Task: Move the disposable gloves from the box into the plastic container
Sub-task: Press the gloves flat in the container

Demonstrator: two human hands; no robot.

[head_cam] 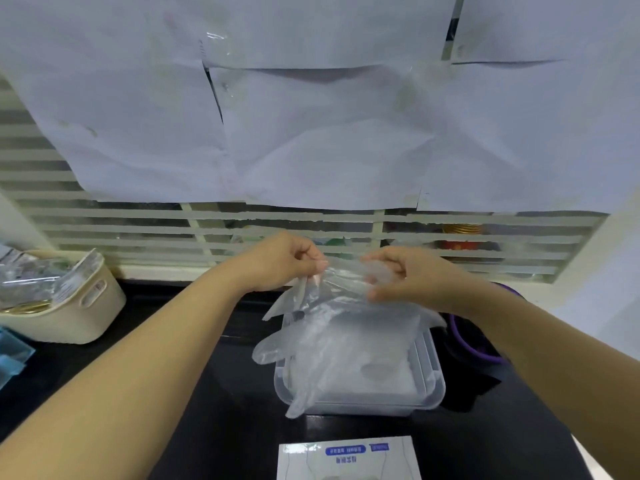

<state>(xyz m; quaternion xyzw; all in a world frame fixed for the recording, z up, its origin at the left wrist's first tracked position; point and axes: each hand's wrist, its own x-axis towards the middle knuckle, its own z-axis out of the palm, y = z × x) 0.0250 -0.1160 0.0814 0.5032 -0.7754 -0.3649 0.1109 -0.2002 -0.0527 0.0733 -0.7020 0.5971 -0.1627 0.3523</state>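
at the near edge of the black countertop (214,427) lies the white cardboard glove box with blue lettering (349,459), only its far part in view. just beyond it sits the clear rectangular plastic container (363,408), open on top, with a pale layer inside that looks like gloves already laid down, though the film makes this hard to tell. a bunch of thin translucent disposable gloves (311,344) hangs over the container, its fingers drooping past the left rim and down the near wall. above it, the left hand (280,261) pinches the upper edge of the bunch between thumb and curled fingers, and the right hand (408,275) pinches the same edge just beside it, the film stretched between the two. the step in hand appears to be lowering this bunch into the container; the next move calls for gathering the stray glove fingers inside the rim before letting go, since the light film may cling or slide out. a cream plastic basket of packets (86,313) stands at far left, a purple-rimmed dark object (478,344) at right, and white paper sheets (311,133) cover the slatted window (138,223) behind.
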